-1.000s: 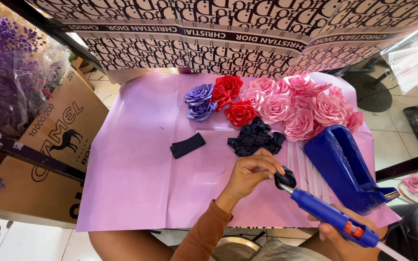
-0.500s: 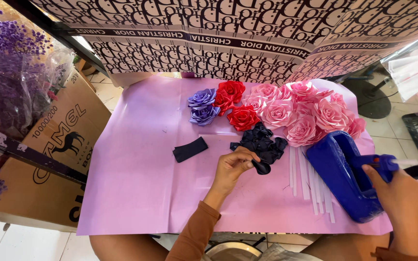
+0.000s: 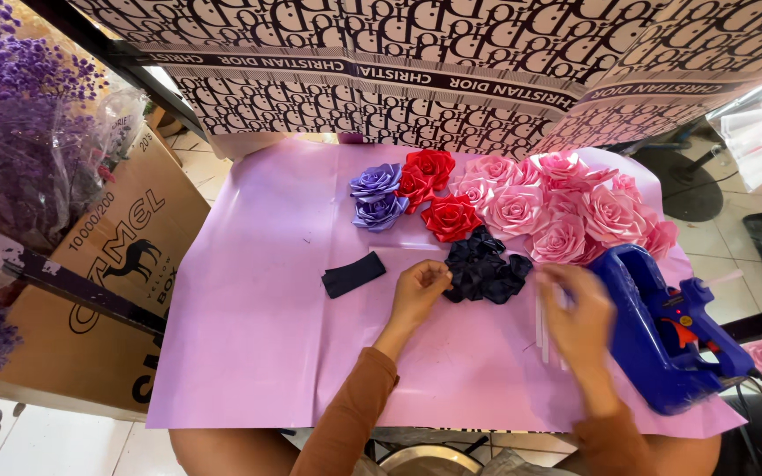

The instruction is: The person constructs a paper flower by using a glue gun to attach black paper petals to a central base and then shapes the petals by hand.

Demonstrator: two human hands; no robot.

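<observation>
My left hand (image 3: pixel 418 293) rests on the lilac paper sheet (image 3: pixel 257 335), its fingers pinched on a black ribbon rose at the left edge of the black rose cluster (image 3: pixel 489 269). My right hand (image 3: pixel 580 319) is blurred and hovers just right of that cluster, over thin white sticks (image 3: pixel 543 339), with its fingers apart and nothing in it. A blue glue gun (image 3: pixel 694 328) lies on a blue stand (image 3: pixel 632 308) to the right of that hand.
Pink ribbon roses (image 3: pixel 566 211), red ones (image 3: pixel 434 189) and purple ones (image 3: pixel 375 196) lie at the sheet's far side. A black ribbon strip (image 3: pixel 354 273) lies left of my left hand. Patterned wrapping paper (image 3: pixel 451 62) hangs behind. A cardboard box (image 3: pixel 125 264) and purple dried flowers (image 3: pixel 19 132) stand at left.
My right hand set the glue gun down on the blue stand and moved left toward the black roses. My left hand stayed at the black cluster.
</observation>
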